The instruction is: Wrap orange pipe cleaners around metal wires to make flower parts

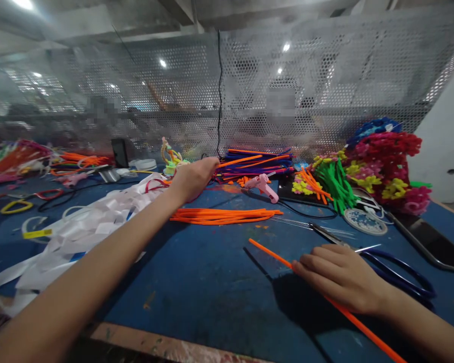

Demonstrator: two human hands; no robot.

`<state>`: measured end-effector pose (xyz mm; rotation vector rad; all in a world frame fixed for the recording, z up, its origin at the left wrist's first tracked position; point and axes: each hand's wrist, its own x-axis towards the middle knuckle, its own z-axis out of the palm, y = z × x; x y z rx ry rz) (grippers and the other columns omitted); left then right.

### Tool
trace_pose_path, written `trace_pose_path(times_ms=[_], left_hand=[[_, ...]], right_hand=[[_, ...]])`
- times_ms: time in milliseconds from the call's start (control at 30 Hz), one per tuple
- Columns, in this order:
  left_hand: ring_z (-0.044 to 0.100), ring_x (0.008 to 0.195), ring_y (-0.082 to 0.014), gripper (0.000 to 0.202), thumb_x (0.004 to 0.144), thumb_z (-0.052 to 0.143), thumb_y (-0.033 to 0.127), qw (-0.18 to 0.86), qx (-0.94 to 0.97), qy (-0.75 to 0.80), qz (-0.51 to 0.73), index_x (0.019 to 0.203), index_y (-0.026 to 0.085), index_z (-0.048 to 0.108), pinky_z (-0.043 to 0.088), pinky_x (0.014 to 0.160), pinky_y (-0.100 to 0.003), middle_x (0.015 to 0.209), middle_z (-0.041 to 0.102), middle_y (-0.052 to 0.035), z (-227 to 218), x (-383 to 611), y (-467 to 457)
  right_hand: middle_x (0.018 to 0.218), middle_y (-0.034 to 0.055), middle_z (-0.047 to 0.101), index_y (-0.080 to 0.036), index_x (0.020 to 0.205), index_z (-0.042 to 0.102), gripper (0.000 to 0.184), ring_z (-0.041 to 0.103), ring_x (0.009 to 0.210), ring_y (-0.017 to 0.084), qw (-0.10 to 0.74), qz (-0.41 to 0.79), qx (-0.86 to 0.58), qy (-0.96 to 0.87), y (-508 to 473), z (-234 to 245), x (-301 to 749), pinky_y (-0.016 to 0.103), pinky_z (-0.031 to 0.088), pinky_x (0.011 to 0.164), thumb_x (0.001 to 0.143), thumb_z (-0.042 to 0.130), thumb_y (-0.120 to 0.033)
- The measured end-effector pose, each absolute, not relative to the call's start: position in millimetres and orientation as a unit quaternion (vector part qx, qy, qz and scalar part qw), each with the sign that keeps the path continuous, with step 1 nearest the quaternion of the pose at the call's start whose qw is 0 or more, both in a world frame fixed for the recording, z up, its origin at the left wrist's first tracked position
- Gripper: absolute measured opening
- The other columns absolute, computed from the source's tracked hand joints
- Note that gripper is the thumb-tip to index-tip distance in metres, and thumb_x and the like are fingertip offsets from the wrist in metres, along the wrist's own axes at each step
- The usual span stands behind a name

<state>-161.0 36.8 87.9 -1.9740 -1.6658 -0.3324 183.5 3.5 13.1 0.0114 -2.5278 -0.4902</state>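
My right hand [336,277] is closed around one long orange pipe cleaner [270,253], held slantwise above the blue tabletop. Its far end sticks out to the left of my fingers, and the rest runs down past the front edge of the view. Reaching far forward, my left hand [196,177] is closed on another orange pipe cleaner [240,161], which points right over a pile of dark blue and orange stems [276,164]; its fingertips are partly hidden. Between my hands lies a bundle of orange pipe cleaners [223,216].
White ribbon [98,232] heaps up beneath my left forearm. A pink glue gun [263,186] sits behind the bundle. Blue-handled scissors [397,272], a phone [431,242], green stems [336,186] and fuzzy flowers [389,161] are at right. A perforated metal screen [174,85] stands behind.
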Motion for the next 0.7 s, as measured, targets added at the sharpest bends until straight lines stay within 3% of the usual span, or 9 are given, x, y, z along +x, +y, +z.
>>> trace_pose_path(times_ms=[100, 200, 267, 367, 500, 633, 700], left_hand=[[0.058, 0.094, -0.0192, 0.034, 0.093, 0.027, 0.030, 0.189, -0.750, -0.617, -0.147, 0.107, 0.016, 0.054, 0.040, 0.081, -0.026, 0.104, 0.062, -0.0071, 82, -164, 31], [0.060, 0.087, -0.0159, 0.038, 0.091, 0.030, 0.037, 0.031, -0.760, -0.648, -0.041, 0.088, 0.021, 0.064, 0.041, 0.078, -0.021, 0.092, 0.067, -0.0012, 62, -169, 31], [0.061, 0.085, -0.0178, 0.044, 0.091, 0.026, 0.038, 0.041, -0.719, -0.693, -0.039, 0.083, 0.021, 0.065, 0.042, 0.074, -0.023, 0.089, 0.068, -0.0028, 50, -182, 35], [0.059, 0.094, -0.0226, 0.034, 0.088, 0.033, 0.032, 0.083, -0.655, -0.749, -0.046, 0.093, 0.017, 0.063, 0.042, 0.075, -0.027, 0.102, 0.065, -0.0093, 40, -212, 41], [0.062, 0.085, -0.0234, 0.019, 0.077, 0.050, 0.029, 0.101, -0.596, -0.796, -0.024, 0.082, 0.018, 0.065, 0.043, 0.071, -0.027, 0.088, 0.069, -0.0099, 36, -245, 41], [0.062, 0.086, -0.0321, 0.026, 0.081, 0.044, 0.027, 0.151, -0.554, -0.818, -0.039, 0.086, 0.011, 0.064, 0.044, 0.069, -0.036, 0.088, 0.066, -0.0197, 36, -246, 35], [0.061, 0.085, -0.0328, 0.029, 0.083, 0.041, 0.027, 0.166, -0.559, -0.811, -0.056, 0.089, 0.010, 0.063, 0.044, 0.069, -0.038, 0.089, 0.066, -0.0203, 40, -232, 35]], right_hand=[[0.076, 0.0053, 0.062, -0.015, 0.095, 0.058, 0.025, 0.050, 0.059, 0.012, 0.284, -0.183, 0.000, -0.941, 4, 12, 183, 0.028, 0.033, 0.050, 0.092, 0.033, -0.013], [0.075, 0.0053, 0.063, -0.015, 0.095, 0.058, 0.026, 0.050, 0.059, 0.012, 0.287, -0.189, 0.000, -0.939, 4, 11, 183, 0.028, 0.033, 0.050, 0.092, 0.032, -0.013], [0.076, 0.0057, 0.063, -0.015, 0.095, 0.058, 0.026, 0.050, 0.059, 0.012, 0.286, -0.193, 0.001, -0.939, 4, 12, 182, 0.028, 0.033, 0.050, 0.092, 0.031, -0.013], [0.076, 0.0061, 0.064, -0.014, 0.095, 0.058, 0.029, 0.049, 0.058, 0.013, 0.283, -0.191, 0.000, -0.940, 3, 13, 181, 0.029, 0.033, 0.051, 0.093, 0.029, -0.013], [0.075, 0.0059, 0.063, -0.013, 0.095, 0.058, 0.029, 0.049, 0.057, 0.013, 0.277, -0.185, -0.002, -0.943, 2, 14, 179, 0.029, 0.031, 0.050, 0.093, 0.029, -0.012], [0.074, 0.0059, 0.063, -0.013, 0.094, 0.058, 0.029, 0.049, 0.057, 0.013, 0.278, -0.189, -0.003, -0.942, 2, 12, 178, 0.029, 0.031, 0.050, 0.093, 0.028, -0.012], [0.073, 0.0054, 0.062, -0.014, 0.093, 0.058, 0.029, 0.049, 0.057, 0.013, 0.280, -0.191, -0.007, -0.941, 3, 11, 178, 0.029, 0.031, 0.050, 0.093, 0.029, -0.012]])
